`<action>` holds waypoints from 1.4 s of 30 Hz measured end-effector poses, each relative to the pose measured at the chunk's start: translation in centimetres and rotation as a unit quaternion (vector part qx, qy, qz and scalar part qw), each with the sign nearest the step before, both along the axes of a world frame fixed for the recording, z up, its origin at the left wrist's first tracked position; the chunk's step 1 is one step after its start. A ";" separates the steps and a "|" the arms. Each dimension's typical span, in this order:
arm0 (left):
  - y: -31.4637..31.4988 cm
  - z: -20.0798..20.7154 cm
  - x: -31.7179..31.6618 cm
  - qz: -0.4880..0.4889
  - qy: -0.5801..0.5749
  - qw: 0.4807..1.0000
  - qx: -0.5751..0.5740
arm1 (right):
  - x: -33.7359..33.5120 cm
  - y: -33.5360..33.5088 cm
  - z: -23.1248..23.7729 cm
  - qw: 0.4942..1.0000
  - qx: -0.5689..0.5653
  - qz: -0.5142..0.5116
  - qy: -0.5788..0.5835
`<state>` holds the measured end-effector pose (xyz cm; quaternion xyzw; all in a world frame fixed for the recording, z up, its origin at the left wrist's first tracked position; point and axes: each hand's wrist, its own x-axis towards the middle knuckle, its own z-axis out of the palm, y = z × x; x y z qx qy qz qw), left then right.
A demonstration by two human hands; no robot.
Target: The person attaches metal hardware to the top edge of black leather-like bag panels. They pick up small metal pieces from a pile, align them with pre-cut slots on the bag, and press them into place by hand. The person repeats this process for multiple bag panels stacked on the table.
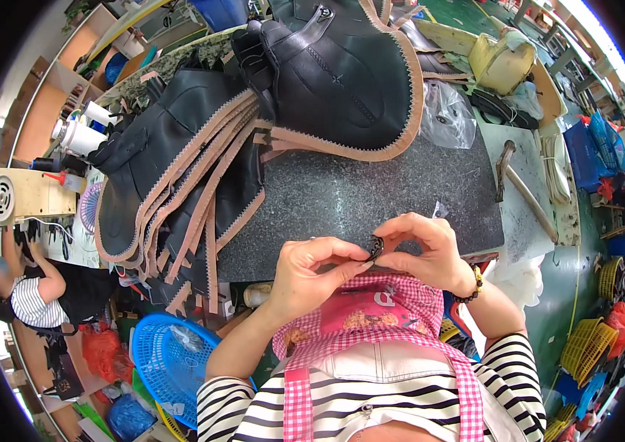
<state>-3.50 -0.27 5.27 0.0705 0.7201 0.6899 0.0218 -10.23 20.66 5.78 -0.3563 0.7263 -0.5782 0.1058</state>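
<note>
Striped shirt, left hand, right hand: fingertip grip on black piece, long axis roughly outward

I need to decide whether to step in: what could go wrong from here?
The small black piece, pinched between the fingertips of the left hand and right hand, could slip and drop near the pink apron. The black leather-like pieces heaped at left, with pale-brown edging poking past the dark slab's near edge, might slide if brushed.
</note>
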 end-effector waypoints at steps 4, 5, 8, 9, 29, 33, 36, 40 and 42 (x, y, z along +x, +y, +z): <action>0.1 0.6 -0.2 0.026 0.152 0.976 -0.156 | 0.3 -0.1 -0.3 0.994 -0.031 -0.021 -0.103; 0.1 0.6 -0.2 0.030 0.178 0.967 -0.178 | 0.5 -0.1 -0.1 0.991 -0.033 -0.028 -0.127; 0.5 0.7 0.0 0.050 0.230 0.943 -0.237 | 1.0 -0.3 0.3 0.983 -0.022 -0.061 -0.171; 0.8 1.0 -0.1 0.061 0.236 0.936 -0.254 | 1.0 -0.4 0.7 0.981 -0.020 -0.075 -0.176; -0.3 0.2 0.1 -0.038 0.115 0.966 -0.231 | 3.2 -0.5 -0.4 0.934 -0.031 -0.061 -0.351; 0.1 -0.2 0.5 -0.022 0.143 0.953 -0.264 | 3.6 -0.6 -0.6 0.937 -0.027 -0.077 -0.341; 0.4 -0.1 0.7 -0.025 0.214 0.917 -0.336 | 3.7 -0.8 -1.0 0.942 -0.020 -0.098 -0.319; 1.3 -0.8 1.4 0.006 0.297 0.851 -0.432 | 3.7 -1.1 -1.5 0.953 0.011 -0.137 -0.270; 1.6 -1.3 1.6 0.023 0.309 0.843 -0.439 | 3.7 -1.5 -1.2 0.957 0.014 -0.159 -0.242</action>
